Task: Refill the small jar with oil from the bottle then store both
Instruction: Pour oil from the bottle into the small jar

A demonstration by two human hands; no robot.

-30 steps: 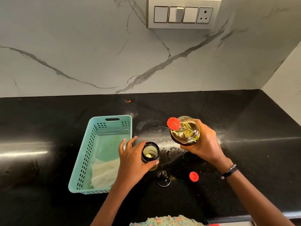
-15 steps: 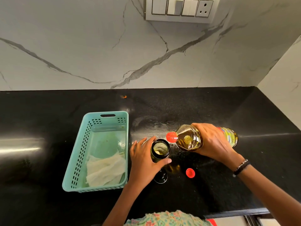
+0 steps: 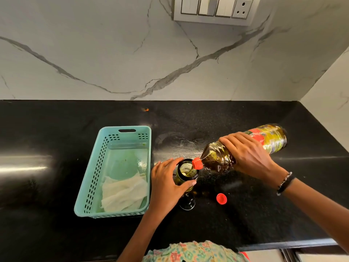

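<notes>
Two hands at work over a black counter [image 3: 56, 129], marble wall [image 3: 94, 53] behind. Far left of the action, a teal basket [image 3: 90, 178] standing on the counter, crumpled white paper [image 3: 122, 195] lying in its near end. Just right of the basket, left hand [image 3: 166, 184] curled round the small jar [image 3: 186, 174], thumb on the near side, fingers wrapped about the far side, jar upright with its mouth uncovered and some yellow oil visible inside. Near the jar's foot, toward the viewer, a dark round lid [image 3: 188, 204] resting on the counter, partly hidden by the wrist. Further right, a loose red cap [image 3: 221, 198] lying apart on the counter. Above that, the bottle [image 3: 219, 157] tipped nearly flat, red spout at the jar's rim, base pointing right and away. Right hand [image 3: 247, 154] clamped over the bottle's middle, fingers across the top, bracelets [image 3: 285, 183] on the wrist. High on the wall, a switch panel [image 3: 213, 8] with a socket
</notes>
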